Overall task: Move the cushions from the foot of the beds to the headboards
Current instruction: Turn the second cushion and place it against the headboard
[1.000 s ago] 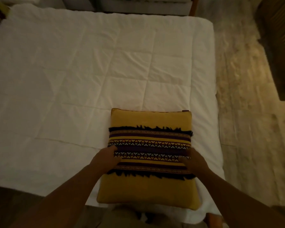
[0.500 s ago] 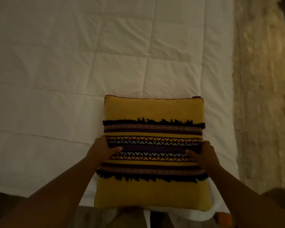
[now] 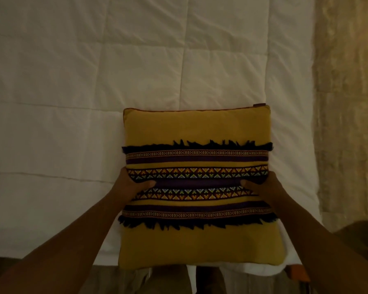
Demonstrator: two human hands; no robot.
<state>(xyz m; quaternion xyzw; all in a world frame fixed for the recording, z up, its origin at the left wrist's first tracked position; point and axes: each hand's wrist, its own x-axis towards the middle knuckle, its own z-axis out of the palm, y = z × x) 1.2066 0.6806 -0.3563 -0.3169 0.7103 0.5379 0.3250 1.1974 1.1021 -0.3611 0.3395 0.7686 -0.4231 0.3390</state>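
A square mustard-yellow cushion (image 3: 197, 128) with patterned purple bands and black fringe sits at the near edge of a bed with a white quilted cover (image 3: 94, 102). My left hand (image 3: 129, 185) grips its left side, thumb on top across the woven band. My right hand (image 3: 263, 186) grips its right side the same way. The fingers of both hands are hidden under the cushion. The cushion's near edge reaches past the foot of the bed toward me. The headboard is out of view.
A pale mottled floor (image 3: 346, 102) runs along the right side of the bed. A dark rounded object (image 3: 361, 240) lies on the floor at lower right. My legs show below the cushion at the bottom edge.
The view has tilted down and drawn closer, so the headboard end has left the frame. Both hands have closed tighter on the cushion's sides, and it appears larger and nearer.
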